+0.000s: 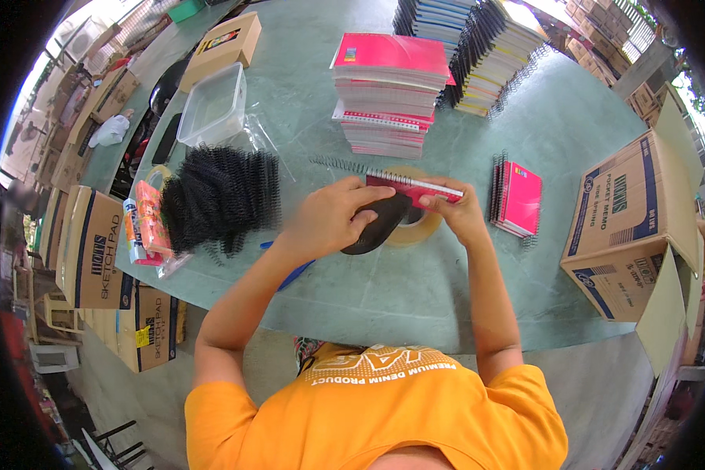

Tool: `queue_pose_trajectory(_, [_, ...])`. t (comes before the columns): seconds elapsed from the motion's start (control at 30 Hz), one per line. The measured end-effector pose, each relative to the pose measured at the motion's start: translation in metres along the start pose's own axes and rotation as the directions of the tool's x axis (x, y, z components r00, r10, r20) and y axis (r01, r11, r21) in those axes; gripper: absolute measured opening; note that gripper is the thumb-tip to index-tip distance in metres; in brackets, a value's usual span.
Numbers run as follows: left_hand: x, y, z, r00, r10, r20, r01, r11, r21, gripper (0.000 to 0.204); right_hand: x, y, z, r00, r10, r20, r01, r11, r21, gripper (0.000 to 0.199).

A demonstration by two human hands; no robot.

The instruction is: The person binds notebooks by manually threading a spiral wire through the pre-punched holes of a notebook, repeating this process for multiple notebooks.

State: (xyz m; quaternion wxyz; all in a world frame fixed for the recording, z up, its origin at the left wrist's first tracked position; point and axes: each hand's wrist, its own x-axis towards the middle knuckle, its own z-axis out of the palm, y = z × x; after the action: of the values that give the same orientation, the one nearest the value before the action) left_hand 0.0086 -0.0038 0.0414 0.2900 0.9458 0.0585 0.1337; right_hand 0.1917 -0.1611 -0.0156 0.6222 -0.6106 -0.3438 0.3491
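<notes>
My left hand [329, 219] and my right hand [454, 210] hold a small red notebook [415, 188] edge-up above the green table [368, 290]. A black wire spiral [345, 165] runs along the notebook's top edge and sticks out to the left past my left hand. Under the hands lie a black curved object [376, 227] and a roll of clear tape [419, 231]. A heap of black spirals [219, 196] sits to the left of my left hand.
A tall stack of red notebooks [388, 94] stands behind the hands, with stacks of bound books [486, 47] beyond. Small bound red notebooks [515, 197] lie at right near an open cardboard box [634, 227]. A clear plastic tub [211, 106] and cartons [94, 251] are at left.
</notes>
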Motion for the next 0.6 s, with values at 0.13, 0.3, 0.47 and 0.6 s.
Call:
queue_pose_trajectory(0.13, [0.016,0.013,-0.013,0.778,-0.152,-0.61,-0.016,0.965,-0.261,0.034,-0.003,-0.001,0.0,1.0,-0.017,0.008,0.017,0.998,-0.052,0.031])
queue_pose_trajectory(0.3, [0.014,0.006,0.006,0.981,0.004,-0.193,-0.034,0.988,-0.149,0.035,-0.005,0.002,0.0,1.0,-0.025,0.009,0.025,0.999,0.019,0.029])
queue_pose_trajectory(0.47, [0.021,0.01,0.01,0.984,0.044,-0.17,-0.061,0.994,-0.096,0.035,-0.003,0.008,0.0,0.999,-0.028,-0.037,0.024,0.996,-0.089,0.025])
queue_pose_trajectory(0.6, [0.03,0.02,0.0,0.895,-0.017,-0.445,-0.078,0.978,-0.193,0.035,-0.006,0.007,-0.002,1.0,0.01,-0.009,-0.012,0.984,-0.18,0.026])
